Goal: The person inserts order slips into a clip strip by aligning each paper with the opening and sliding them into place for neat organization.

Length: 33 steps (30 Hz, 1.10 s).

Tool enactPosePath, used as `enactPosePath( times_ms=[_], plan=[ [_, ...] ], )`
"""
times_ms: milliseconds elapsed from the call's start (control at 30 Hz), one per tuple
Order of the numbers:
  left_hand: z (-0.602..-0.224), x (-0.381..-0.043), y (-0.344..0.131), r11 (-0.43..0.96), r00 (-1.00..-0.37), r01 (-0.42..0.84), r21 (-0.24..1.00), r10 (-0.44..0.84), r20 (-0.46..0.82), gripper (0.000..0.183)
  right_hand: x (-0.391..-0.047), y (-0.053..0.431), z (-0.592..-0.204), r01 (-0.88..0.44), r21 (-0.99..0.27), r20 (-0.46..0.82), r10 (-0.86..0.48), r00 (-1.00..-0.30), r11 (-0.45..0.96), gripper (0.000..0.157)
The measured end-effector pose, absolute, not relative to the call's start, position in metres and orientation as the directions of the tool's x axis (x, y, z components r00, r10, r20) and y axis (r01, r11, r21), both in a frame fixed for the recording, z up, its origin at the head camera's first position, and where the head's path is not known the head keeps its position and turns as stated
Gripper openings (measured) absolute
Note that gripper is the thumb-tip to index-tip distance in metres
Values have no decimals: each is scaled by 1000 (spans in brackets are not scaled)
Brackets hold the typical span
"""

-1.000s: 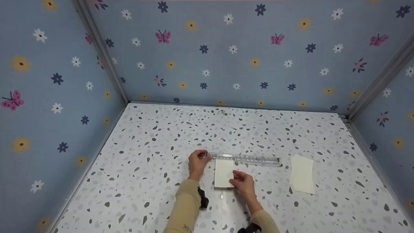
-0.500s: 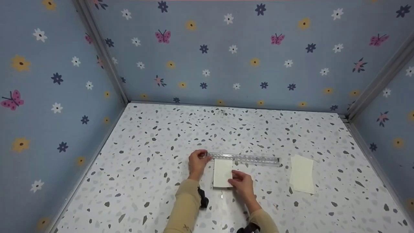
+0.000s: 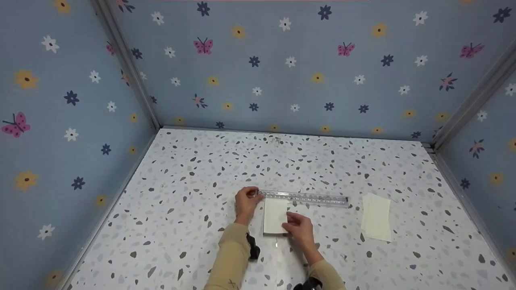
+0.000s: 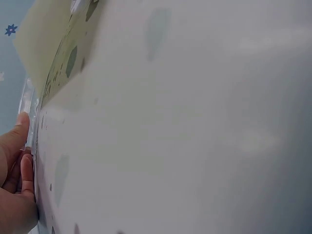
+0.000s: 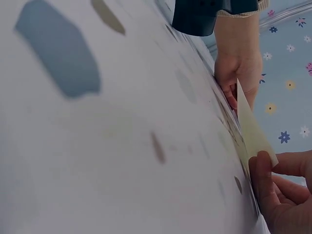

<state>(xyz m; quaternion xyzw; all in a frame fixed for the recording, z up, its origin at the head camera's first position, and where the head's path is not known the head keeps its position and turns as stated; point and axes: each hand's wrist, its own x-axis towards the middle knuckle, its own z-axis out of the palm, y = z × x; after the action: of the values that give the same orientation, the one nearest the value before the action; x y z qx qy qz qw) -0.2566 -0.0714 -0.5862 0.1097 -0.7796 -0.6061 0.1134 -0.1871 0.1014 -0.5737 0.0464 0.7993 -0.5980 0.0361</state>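
My left hand (image 3: 246, 203) pinches the left end of a clear plastic ruler (image 3: 318, 198), which lies crosswise on the table. Just below the ruler is a pale yellow sheet of paper (image 3: 275, 216), its far edge meeting the ruler; whether it slips underneath I cannot tell. The thumb and fingers of my right hand (image 3: 300, 229) pinch this sheet at its right edge, near the lower corner. From the right wrist, the paper (image 5: 253, 134) looks tilted up off the surface. The left wrist view catches the hand (image 4: 14, 170) on the ruler's end (image 4: 30, 109).
To the right lies a loose pile of pale yellow paper sheets (image 3: 377, 217), slightly fanned. The white speckled table (image 3: 193, 161) is bordered by blue flowered walls (image 3: 282, 68) at the back and both sides. A dark wrist strap (image 3: 253, 245) sits on the left sleeve.
My right hand and the paper it pinches have slid a little to the left along the ruler. The left hand and the ruler have stayed in place.
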Motion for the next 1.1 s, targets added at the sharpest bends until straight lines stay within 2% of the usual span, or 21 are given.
enactPosePath(
  times_ms=[833,1100],
  plan=[
    [-585,-257,-70,272,-942,-68,960,-333,28,27,-190,90,-576,111,-951,-108,26,-994,289,39],
    [-586,-258,-70,244,-947,-28,969,-318,52,27,-189,88,-577,87,-964,-87,11,-996,252,39]
  ],
)
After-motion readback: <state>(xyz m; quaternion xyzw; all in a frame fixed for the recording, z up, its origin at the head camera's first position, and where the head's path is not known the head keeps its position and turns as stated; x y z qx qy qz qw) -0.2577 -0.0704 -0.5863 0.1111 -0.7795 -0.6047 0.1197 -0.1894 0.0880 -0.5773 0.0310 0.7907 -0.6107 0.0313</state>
